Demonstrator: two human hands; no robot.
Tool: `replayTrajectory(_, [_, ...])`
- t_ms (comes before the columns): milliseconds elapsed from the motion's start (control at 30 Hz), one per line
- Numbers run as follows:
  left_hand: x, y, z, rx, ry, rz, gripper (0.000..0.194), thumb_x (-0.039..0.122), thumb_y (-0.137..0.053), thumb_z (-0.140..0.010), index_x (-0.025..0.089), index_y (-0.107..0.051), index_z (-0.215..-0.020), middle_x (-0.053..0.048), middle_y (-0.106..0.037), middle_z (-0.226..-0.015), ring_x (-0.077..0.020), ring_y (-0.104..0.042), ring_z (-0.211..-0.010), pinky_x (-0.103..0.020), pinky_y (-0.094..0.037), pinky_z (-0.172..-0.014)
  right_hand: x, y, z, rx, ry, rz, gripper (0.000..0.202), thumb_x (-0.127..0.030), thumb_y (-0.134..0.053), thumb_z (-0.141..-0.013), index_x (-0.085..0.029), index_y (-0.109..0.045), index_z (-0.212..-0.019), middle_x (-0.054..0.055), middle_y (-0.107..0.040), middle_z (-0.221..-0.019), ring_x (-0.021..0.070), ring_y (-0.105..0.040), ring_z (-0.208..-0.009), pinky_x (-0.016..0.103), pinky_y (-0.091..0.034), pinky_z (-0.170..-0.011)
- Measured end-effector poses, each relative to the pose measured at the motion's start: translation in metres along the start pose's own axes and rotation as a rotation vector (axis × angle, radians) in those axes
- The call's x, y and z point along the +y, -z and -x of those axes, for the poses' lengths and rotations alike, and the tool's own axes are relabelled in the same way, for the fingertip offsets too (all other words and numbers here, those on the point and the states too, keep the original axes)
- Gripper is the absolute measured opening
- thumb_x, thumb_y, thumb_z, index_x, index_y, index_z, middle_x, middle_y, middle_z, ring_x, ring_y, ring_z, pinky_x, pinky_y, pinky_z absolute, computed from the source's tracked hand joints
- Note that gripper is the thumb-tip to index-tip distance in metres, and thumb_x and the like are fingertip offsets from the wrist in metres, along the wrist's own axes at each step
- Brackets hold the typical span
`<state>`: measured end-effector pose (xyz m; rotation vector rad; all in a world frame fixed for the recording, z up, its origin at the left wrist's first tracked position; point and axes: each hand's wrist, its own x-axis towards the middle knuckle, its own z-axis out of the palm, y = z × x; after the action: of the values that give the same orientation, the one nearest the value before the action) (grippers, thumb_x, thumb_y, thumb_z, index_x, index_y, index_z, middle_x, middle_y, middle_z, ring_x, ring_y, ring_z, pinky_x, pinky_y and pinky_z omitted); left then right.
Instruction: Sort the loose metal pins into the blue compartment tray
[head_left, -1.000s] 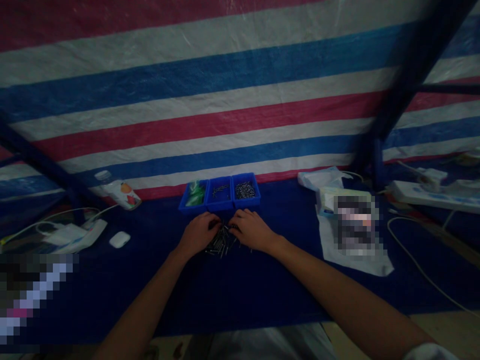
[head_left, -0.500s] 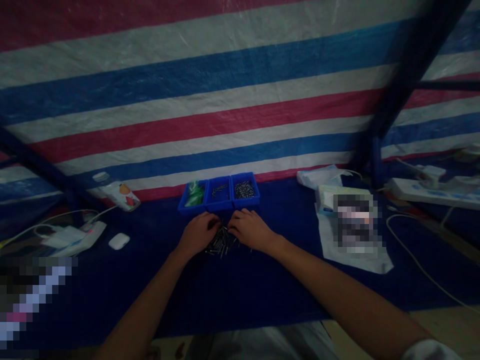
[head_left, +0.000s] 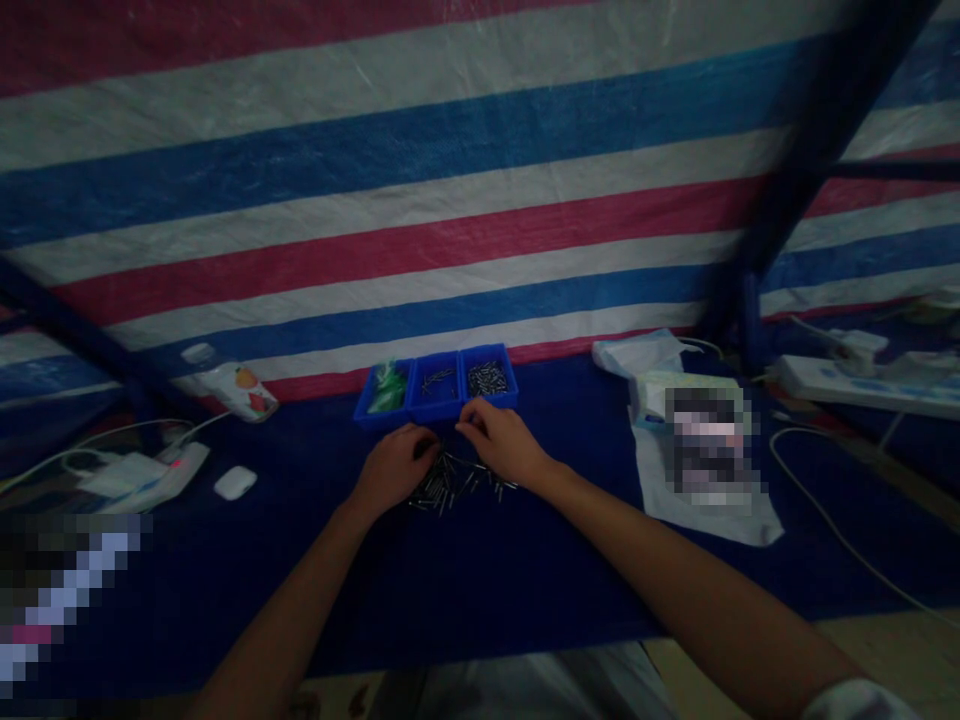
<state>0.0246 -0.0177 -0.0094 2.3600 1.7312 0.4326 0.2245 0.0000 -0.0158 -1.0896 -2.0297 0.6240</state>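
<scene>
A loose pile of thin metal screws or pins (head_left: pixel 448 484) lies on the blue table covering. My left hand (head_left: pixel 395 464) rests at the pile's left side, its fingers curled together; whatever they pinch is too small to make out. Above the pile's right part is my right hand (head_left: pixel 504 440), thumb and forefinger pinched close to the front of the blue trays; anything between them is hidden. Behind the hands, three blue trays stand in a row: the left tray (head_left: pixel 361 411) holds green material, the middle tray (head_left: pixel 435 408) a few metal pieces, the right tray (head_left: pixel 512 386) many small metal parts.
On the left are a bottle (head_left: pixel 244 390), a white case (head_left: pixel 235 483) and a power strip (head_left: pixel 169 482) with cables. A tissue pack (head_left: pixel 651 397) and white sheet (head_left: pixel 660 480) lie right, beside another power strip (head_left: pixel 840 383). A striped sheet (head_left: pixel 450 235) hangs behind.
My right hand has lifted slightly away from the pile toward the trays, uncovering more metal pieces. My left hand has barely moved.
</scene>
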Motion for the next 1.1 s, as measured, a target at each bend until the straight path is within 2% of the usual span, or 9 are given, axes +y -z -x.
replayTrajectory(100, [0.000,0.000,0.000,0.006,0.000,-0.003,0.018,0.029,-0.052,-0.091,0.021,-0.068,-0.094,-0.003,-0.067,-0.094,-0.0211,-0.063,-0.086,-0.032,-0.044,-0.075,0.000,0.002,-0.004,0.058,-0.100,-0.230,0.012,-0.031,-0.062,-0.085,-0.019,-0.062,-0.083,-0.003,-0.060,-0.064,0.0106,-0.054,-0.059,0.024,-0.037,-0.056])
replayTrajectory(167, [-0.001,-0.001,0.000,0.004,0.002,-0.003,0.018,0.030,-0.053,-0.090,0.021,-0.068,-0.093,-0.003,-0.067,-0.093,-0.0212,-0.063,-0.085,-0.032,-0.044,-0.074,-0.001,0.002,-0.006,0.064,-0.152,-0.398,0.013,-0.031,-0.065,-0.081,-0.019,-0.062,-0.079,-0.002,-0.061,-0.066,0.0105,-0.056,-0.059,0.024,-0.041,-0.057])
replayTrajectory(267, [-0.003,-0.002,-0.001,0.001,0.005,0.001,0.019,0.031,-0.053,-0.090,0.021,-0.069,-0.094,-0.003,-0.067,-0.094,-0.0215,-0.063,-0.086,-0.032,-0.044,-0.074,-0.001,0.004,-0.010,0.060,-0.206,-0.618,0.011,-0.028,-0.065,-0.079,-0.019,-0.064,-0.086,0.001,-0.067,-0.075,0.0107,-0.058,-0.059,0.026,-0.046,-0.058])
replayTrajectory(367, [-0.002,-0.002,-0.001,0.000,0.009,0.002,0.019,0.031,-0.052,-0.090,0.021,-0.069,-0.094,-0.004,-0.068,-0.094,-0.0216,-0.063,-0.087,-0.033,-0.045,-0.075,0.002,0.005,-0.013,0.091,-0.223,-0.717,0.014,-0.024,-0.060,-0.081,-0.019,-0.065,-0.093,0.003,-0.071,-0.083,0.0103,-0.059,-0.057,0.029,-0.048,-0.061])
replayTrajectory(500, [0.000,-0.001,-0.001,0.004,0.021,-0.008,0.019,0.031,-0.053,-0.090,0.021,-0.069,-0.094,-0.004,-0.068,-0.094,-0.0216,-0.064,-0.087,-0.033,-0.045,-0.076,0.006,0.008,-0.014,0.112,-0.209,-0.779,0.021,-0.022,-0.058,-0.083,-0.020,-0.066,-0.101,0.005,-0.072,-0.094,0.0099,-0.062,-0.060,0.030,-0.051,-0.065])
replayTrajectory(767, [-0.002,-0.002,-0.001,-0.002,0.010,-0.004,0.020,0.032,-0.051,-0.090,0.022,-0.068,-0.094,-0.004,-0.068,-0.096,-0.0216,-0.064,-0.088,-0.032,-0.046,-0.077,0.006,0.013,-0.014,0.067,-0.203,-0.828,0.034,-0.024,-0.059,-0.083,-0.023,-0.064,-0.116,0.009,-0.069,-0.114,0.0128,-0.067,-0.067,0.035,-0.054,-0.074])
replayTrajectory(833, [-0.002,-0.002,-0.001,0.006,0.009,-0.004,0.020,0.032,-0.052,-0.090,0.022,-0.068,-0.093,-0.004,-0.068,-0.096,-0.0215,-0.064,-0.088,-0.032,-0.046,-0.077,0.006,0.013,-0.014,0.078,-0.207,-0.806,0.033,-0.026,-0.058,-0.084,-0.022,-0.065,-0.116,0.009,-0.070,-0.112,0.0134,-0.068,-0.067,0.035,-0.054,-0.074])
replayTrajectory(967, [0.000,-0.001,0.000,0.003,0.011,-0.004,0.019,0.031,-0.052,-0.090,0.022,-0.069,-0.094,-0.004,-0.068,-0.095,-0.0217,-0.064,-0.088,-0.032,-0.046,-0.075,0.008,0.012,-0.015,0.129,-0.220,-0.708,0.025,-0.031,-0.057,-0.085,-0.020,-0.070,-0.104,0.007,-0.073,-0.095,0.0123,-0.064,-0.059,0.033,-0.052,-0.066])
replayTrajectory(1100, [0.001,0.000,0.000,-0.001,0.019,-0.007,0.020,0.032,-0.052,-0.090,0.022,-0.069,-0.094,-0.004,-0.068,-0.095,-0.0216,-0.064,-0.089,-0.032,-0.045,-0.076,0.007,0.012,-0.015,0.147,-0.268,-0.655,0.022,-0.033,-0.061,-0.082,-0.019,-0.073,-0.094,0.005,-0.072,-0.080,0.0145,-0.065,-0.064,0.031,-0.050,-0.065])
